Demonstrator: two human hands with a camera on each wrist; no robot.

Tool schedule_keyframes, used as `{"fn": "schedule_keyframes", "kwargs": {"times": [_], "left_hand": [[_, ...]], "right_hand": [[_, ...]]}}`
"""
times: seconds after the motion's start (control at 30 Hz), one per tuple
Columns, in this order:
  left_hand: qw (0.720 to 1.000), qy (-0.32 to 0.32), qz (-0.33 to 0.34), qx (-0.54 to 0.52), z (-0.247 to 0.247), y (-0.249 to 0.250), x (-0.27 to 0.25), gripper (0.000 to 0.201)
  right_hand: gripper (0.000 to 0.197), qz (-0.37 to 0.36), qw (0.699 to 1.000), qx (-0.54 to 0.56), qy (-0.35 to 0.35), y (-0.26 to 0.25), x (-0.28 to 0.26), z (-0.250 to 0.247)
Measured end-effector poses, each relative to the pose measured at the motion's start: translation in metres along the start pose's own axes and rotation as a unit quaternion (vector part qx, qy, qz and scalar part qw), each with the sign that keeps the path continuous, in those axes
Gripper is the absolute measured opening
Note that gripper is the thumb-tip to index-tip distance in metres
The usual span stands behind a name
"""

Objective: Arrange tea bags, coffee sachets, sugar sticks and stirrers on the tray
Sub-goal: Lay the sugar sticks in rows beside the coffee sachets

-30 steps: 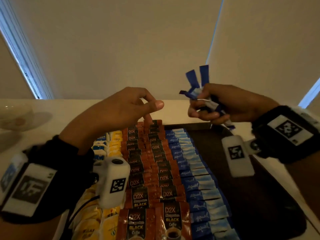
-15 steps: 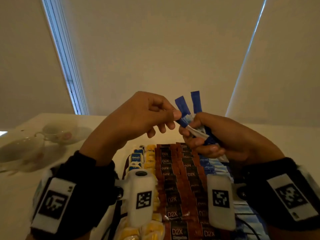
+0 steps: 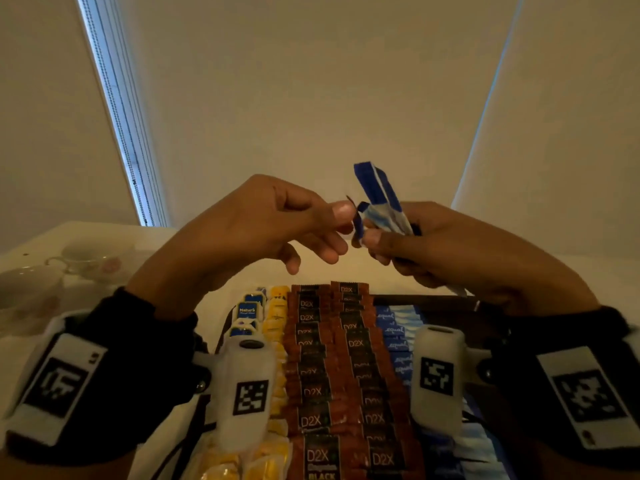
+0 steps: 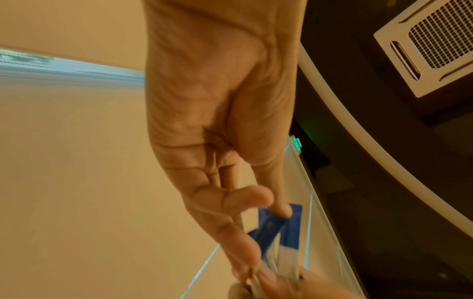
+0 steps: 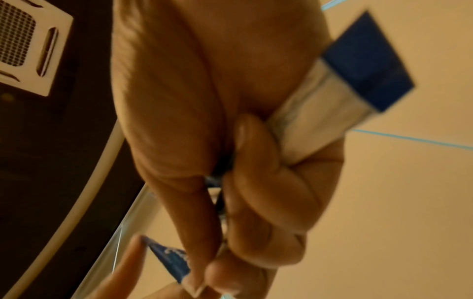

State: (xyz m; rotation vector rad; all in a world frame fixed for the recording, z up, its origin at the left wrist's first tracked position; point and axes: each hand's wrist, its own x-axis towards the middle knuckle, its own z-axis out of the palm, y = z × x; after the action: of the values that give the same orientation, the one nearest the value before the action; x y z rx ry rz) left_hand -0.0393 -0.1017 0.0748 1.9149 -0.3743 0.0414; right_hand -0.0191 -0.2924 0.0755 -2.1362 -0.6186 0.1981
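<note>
My right hand (image 3: 381,244) grips a small bundle of blue-and-white sugar sticks (image 3: 379,195) held upright above the tray; the same bundle (image 5: 320,121) shows in the right wrist view. My left hand (image 3: 346,216) pinches the blue end of one stick (image 3: 358,221) between thumb and forefinger, right beside the bundle, and the left wrist view shows the thumb on a blue stick (image 4: 291,228). Below lies the dark tray (image 3: 433,301) with rows of yellow tea bags (image 3: 277,306), blue tea bags (image 3: 247,310), D2X coffee sachets (image 3: 329,341) and Equal sugar sticks (image 3: 394,327).
A teacup (image 3: 90,258) and a second piece of white crockery (image 3: 27,289) stand on the table at the far left. The tray's right part (image 3: 485,323) shows bare dark surface. A wall with blinds rises behind the table.
My left hand has crossed to the bundle and taken hold of one stick's end. Both hands sit closer together, and the head view has tilted up.
</note>
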Motion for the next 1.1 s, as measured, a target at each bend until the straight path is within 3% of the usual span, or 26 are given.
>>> {"fn": "schedule_keyframes", "kwargs": {"times": [0.1,0.27,0.53,0.73,0.97,1.1], "left_hand": [[1.000,0.017,0.005,0.004,0.008,-0.001,0.001,0.039],[0.998,-0.003,-0.014,0.055,0.006,-0.002,0.001,0.010],[0.994,-0.006,-0.034,0.101,0.006,-0.007,0.006,0.011],[0.996,0.053,0.003,0.076,0.004,-0.007,0.007,0.013],[0.996,0.054,0.036,0.058,0.020,-0.009,0.007,0.013],[0.995,0.049,0.043,0.072,0.023,-0.006,0.007,0.013]], "right_hand": [[0.019,-0.015,0.999,-0.040,0.004,0.001,-0.001,-0.001],[0.027,-0.009,1.000,-0.015,-0.002,0.004,-0.005,-0.010],[0.019,0.011,0.997,0.030,0.068,0.010,-0.007,-0.021],[0.016,0.052,0.994,0.016,0.100,0.013,-0.007,-0.026],[0.025,0.105,0.988,-0.019,0.109,0.023,-0.016,-0.039],[0.020,0.108,0.985,-0.026,0.130,0.023,-0.024,-0.049]]}}
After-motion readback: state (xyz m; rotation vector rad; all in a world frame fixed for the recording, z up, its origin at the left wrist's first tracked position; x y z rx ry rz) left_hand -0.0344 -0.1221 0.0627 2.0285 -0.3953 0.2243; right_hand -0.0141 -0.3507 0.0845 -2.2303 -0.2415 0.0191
